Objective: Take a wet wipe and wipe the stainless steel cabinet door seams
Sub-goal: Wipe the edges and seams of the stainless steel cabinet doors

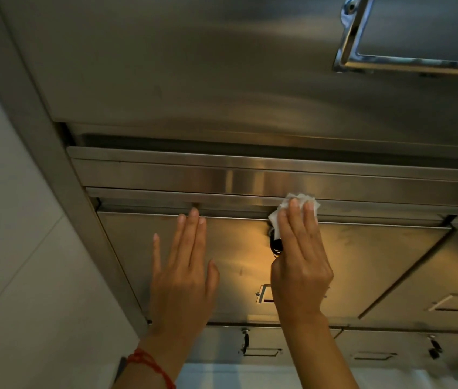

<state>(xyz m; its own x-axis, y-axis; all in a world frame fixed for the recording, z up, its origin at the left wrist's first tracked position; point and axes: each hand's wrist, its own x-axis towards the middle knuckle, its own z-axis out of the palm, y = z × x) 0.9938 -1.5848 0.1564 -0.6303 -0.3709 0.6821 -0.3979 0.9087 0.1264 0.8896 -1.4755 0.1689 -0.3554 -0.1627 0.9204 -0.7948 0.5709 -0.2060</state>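
1. Pressing flat on the door (250,262), the left hand (183,279) is keeping its fingers straight and close together, holding nothing; their tips are reaching the seam (149,215) at the top edge of the door. If this hand is pushing too hard while the other is rubbing, it may be leaving new finger marks on the steel.
2. The right hand (300,265) is lying with almost straight fingers on the wipe (299,203), pressing it against the same seam, just right of the left hand. The wipe is bunched under the fingertips and is not pinched, so I think it may be slipping out or folding when the hand is sliding along.
3. A small dark thing, maybe a key, is hanging just under the wipe; I cannot tell what it is. The wipe could be catching on it.
4. Counting what is showing: two hands, one wipe, one red string (152,366) on the left wrist, one big handle (407,63) on the upper door, and five smaller recessed handles on the lower doors, one half hidden by the right hand.
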